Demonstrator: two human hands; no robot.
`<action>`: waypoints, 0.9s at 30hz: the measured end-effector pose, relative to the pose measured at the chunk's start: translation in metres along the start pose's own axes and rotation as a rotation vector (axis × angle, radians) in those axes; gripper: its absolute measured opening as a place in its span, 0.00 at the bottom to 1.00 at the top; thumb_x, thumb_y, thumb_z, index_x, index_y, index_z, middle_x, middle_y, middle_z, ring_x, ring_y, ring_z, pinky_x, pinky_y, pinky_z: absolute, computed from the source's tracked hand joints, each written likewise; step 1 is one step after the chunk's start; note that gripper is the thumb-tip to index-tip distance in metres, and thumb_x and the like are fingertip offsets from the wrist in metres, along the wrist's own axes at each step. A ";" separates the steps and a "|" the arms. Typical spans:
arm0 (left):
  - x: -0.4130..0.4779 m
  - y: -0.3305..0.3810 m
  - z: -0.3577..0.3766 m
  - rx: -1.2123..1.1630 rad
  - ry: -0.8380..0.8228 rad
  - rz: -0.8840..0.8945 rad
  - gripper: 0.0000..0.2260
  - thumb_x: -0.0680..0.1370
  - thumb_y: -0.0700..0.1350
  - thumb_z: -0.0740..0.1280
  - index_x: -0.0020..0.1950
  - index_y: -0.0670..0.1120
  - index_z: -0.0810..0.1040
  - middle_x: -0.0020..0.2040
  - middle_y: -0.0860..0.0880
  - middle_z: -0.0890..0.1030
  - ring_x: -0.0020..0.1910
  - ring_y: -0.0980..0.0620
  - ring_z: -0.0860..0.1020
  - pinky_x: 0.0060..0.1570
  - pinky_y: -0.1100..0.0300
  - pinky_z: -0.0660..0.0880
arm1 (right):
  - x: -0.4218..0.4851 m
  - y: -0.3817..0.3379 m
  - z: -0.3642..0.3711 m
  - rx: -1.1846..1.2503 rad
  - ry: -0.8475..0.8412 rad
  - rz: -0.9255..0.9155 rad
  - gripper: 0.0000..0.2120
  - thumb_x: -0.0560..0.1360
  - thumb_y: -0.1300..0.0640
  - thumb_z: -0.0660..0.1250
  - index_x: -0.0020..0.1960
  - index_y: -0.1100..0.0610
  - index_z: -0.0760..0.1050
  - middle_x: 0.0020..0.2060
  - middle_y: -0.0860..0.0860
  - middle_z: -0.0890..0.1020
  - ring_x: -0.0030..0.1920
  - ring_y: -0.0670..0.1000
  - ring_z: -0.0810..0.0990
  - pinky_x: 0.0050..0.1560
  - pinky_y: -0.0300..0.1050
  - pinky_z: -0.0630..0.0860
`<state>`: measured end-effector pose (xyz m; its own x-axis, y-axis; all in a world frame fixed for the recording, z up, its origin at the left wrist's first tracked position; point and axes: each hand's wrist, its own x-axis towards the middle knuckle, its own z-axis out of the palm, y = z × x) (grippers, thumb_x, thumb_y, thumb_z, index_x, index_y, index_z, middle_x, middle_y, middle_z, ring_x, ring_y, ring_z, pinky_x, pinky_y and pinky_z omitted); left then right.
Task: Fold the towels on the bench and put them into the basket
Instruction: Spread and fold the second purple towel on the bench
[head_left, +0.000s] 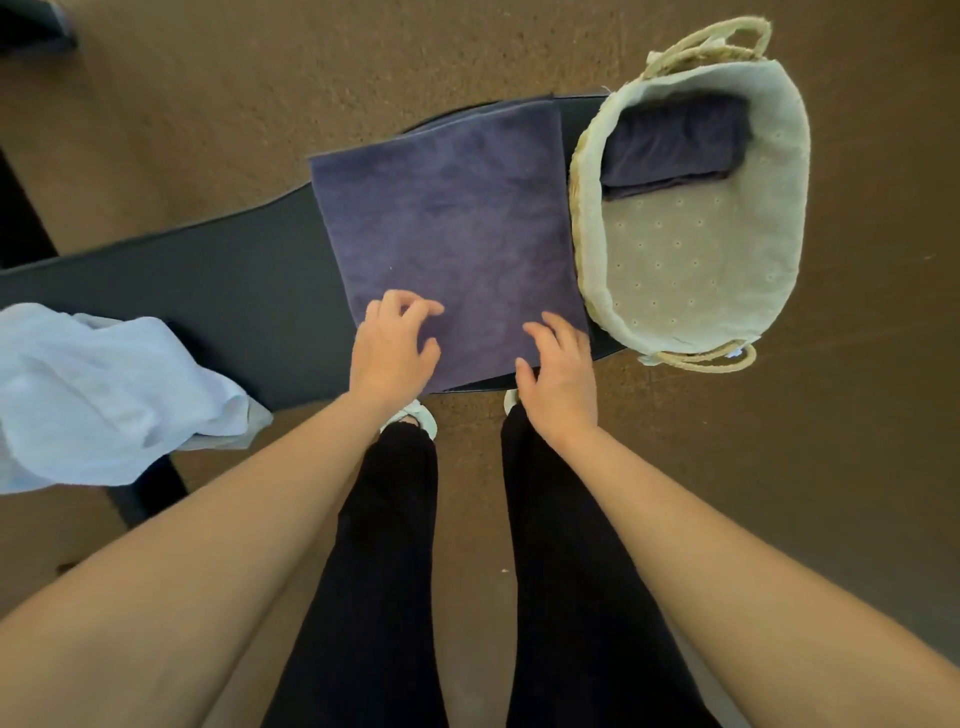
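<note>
A crumpled white cotton towel (104, 384) hung over the left end of the dark tabletop (249, 275), not yet folded. The left hand (389, 353) rested at the near-left corner of the flat purple terry towel (447, 223), fingers loosely curled with no pinch visible. The right hand (561, 379) lay at the near-right corner, fingers relaxed and slightly spread. Just beside it, the oval woven basket with pale lining (584, 208) held one folded dark towel (675, 145). The purple towel looked mid-fold; next, both hands probably needed to pinch the near corners and carry them across.
</note>
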<state>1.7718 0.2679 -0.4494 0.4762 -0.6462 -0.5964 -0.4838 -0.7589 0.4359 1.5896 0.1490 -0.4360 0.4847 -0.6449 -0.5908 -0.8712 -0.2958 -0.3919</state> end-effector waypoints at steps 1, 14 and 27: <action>-0.008 -0.012 0.005 0.069 -0.025 0.016 0.18 0.77 0.42 0.70 0.66 0.52 0.79 0.68 0.48 0.72 0.64 0.44 0.71 0.56 0.45 0.78 | 0.006 0.002 0.000 -0.069 -0.042 -0.012 0.23 0.80 0.55 0.68 0.74 0.52 0.70 0.76 0.52 0.67 0.75 0.56 0.63 0.72 0.57 0.68; -0.071 -0.079 0.007 0.104 0.069 -0.267 0.20 0.78 0.50 0.70 0.69 0.55 0.75 0.71 0.49 0.70 0.63 0.42 0.74 0.55 0.43 0.76 | -0.001 -0.006 0.017 -0.058 -0.127 -0.011 0.23 0.78 0.55 0.71 0.72 0.53 0.71 0.72 0.52 0.67 0.72 0.55 0.65 0.69 0.51 0.72; -0.037 -0.045 0.014 -0.505 0.060 -0.739 0.14 0.77 0.53 0.74 0.58 0.49 0.78 0.50 0.54 0.80 0.48 0.51 0.79 0.47 0.55 0.74 | 0.029 -0.008 0.019 0.477 0.218 0.702 0.16 0.78 0.57 0.71 0.63 0.56 0.71 0.59 0.54 0.80 0.58 0.57 0.81 0.54 0.49 0.78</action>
<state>1.7652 0.3274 -0.4564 0.5826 0.0296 -0.8122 0.3354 -0.9190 0.2071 1.6119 0.1465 -0.4633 -0.2199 -0.7021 -0.6773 -0.8134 0.5152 -0.2699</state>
